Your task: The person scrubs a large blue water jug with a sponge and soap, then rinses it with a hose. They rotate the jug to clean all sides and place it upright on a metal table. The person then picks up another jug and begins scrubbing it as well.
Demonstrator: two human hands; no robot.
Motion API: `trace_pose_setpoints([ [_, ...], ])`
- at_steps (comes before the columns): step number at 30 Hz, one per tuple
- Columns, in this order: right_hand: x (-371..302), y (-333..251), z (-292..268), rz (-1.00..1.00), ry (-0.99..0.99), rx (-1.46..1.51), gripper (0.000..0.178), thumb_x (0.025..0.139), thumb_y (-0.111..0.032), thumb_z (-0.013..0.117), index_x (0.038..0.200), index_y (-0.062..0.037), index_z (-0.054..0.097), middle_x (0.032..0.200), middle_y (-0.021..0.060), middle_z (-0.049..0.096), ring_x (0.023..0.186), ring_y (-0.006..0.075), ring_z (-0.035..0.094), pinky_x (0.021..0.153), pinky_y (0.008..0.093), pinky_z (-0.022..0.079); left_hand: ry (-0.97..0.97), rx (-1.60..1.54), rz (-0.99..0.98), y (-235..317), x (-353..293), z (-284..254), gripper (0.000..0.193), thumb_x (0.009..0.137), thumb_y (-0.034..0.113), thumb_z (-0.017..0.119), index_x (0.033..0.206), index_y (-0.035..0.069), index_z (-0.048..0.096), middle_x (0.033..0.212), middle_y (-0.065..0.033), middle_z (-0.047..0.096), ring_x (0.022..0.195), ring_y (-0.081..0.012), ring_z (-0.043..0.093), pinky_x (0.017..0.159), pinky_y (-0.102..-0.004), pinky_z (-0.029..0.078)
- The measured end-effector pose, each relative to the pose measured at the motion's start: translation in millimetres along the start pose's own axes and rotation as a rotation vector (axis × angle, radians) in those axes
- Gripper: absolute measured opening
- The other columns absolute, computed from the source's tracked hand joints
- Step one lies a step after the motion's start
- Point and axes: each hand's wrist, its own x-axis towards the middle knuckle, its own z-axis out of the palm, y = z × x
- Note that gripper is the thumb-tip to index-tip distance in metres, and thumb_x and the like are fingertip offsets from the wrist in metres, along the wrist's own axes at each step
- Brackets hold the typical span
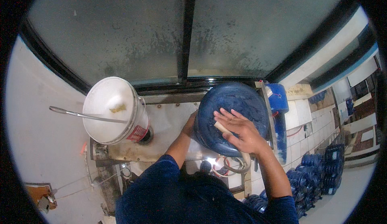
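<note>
A large blue water jug (225, 99) stands on the metal worktop, its broad round wet face turned up. My left hand (191, 124) is against the jug's left side, with its fingers mostly hidden behind the curve. Across the jug's top lies my right hand (238, 129), fingers stretched forward. A pale, flexible hose (220, 128) is tucked under that palm, between thumb and fingers. Past the wrist the hose seems to run down and curl beside the worktop's front edge.
Left on the metal worktop (167, 121) stands a white bucket (138, 103), its open top holding a long metal-handled tool (66, 111) and a yellowish scrap. Behind is a dark-framed glass window (133, 26). Several blue jugs (312, 171) are stacked on the floor at right.
</note>
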Motion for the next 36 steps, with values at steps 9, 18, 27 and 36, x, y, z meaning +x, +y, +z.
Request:
trace_pose_setpoints([
  [9, 2.9, -4.2, -1.2, 0.013, -0.022, -0.112, 0.056, 0.093, -0.022, 0.061, 0.147, -0.0112, 0.053, 0.158, 0.0069, 0.045, 0.152, 0.0297, 0.031, 0.125, 0.0586, 0.009, 0.242, 0.324, 0.420, -60.6, -0.6, -33.5, 0.049, 0.104, 0.036, 0.051, 0.141, 0.003, 0.054, 0.136, -0.0107, 0.061, 0.121, -0.0222, 0.059, 0.106, -0.0370, 0.047],
  [18, 21.2, -8.7, 6.7, 0.022, -0.051, -0.218, 0.055, 0.096, -0.028, 0.057, 0.149, -0.0135, 0.052, 0.161, 0.0025, 0.041, 0.156, 0.0317, 0.019, 0.123, 0.0624, 0.001, 0.341, 0.263, 0.493, -86.5, -5.9, -28.4, 0.051, 0.104, 0.036, 0.052, 0.143, 0.004, 0.053, 0.138, -0.0108, 0.060, 0.123, -0.0224, 0.058, 0.108, -0.0372, 0.046],
  [27, 11.4, 0.3, 7.5, 0.028, -0.001, -0.181, 0.052, 0.096, -0.028, 0.056, 0.146, -0.0140, 0.054, 0.161, 0.0015, 0.041, 0.155, 0.0306, 0.023, 0.124, 0.0599, 0.005, 0.136, -0.089, 0.138, -5.0, -14.1, 8.2, 0.052, 0.104, 0.036, 0.052, 0.144, 0.004, 0.051, 0.139, -0.0108, 0.059, 0.126, -0.0226, 0.056, 0.109, -0.0374, 0.045],
  [36, 17.8, -11.2, 16.4, 0.001, 0.036, -0.209, 0.053, 0.097, -0.029, 0.055, 0.147, -0.0125, 0.053, 0.160, 0.0051, 0.043, 0.154, 0.0295, 0.028, 0.124, 0.0588, 0.009, 0.332, 0.070, 0.456, -66.4, 3.8, -32.0, 0.049, 0.105, 0.039, 0.048, 0.143, 0.007, 0.054, 0.133, -0.0112, 0.063, 0.117, -0.0225, 0.062, 0.104, -0.0370, 0.049],
])
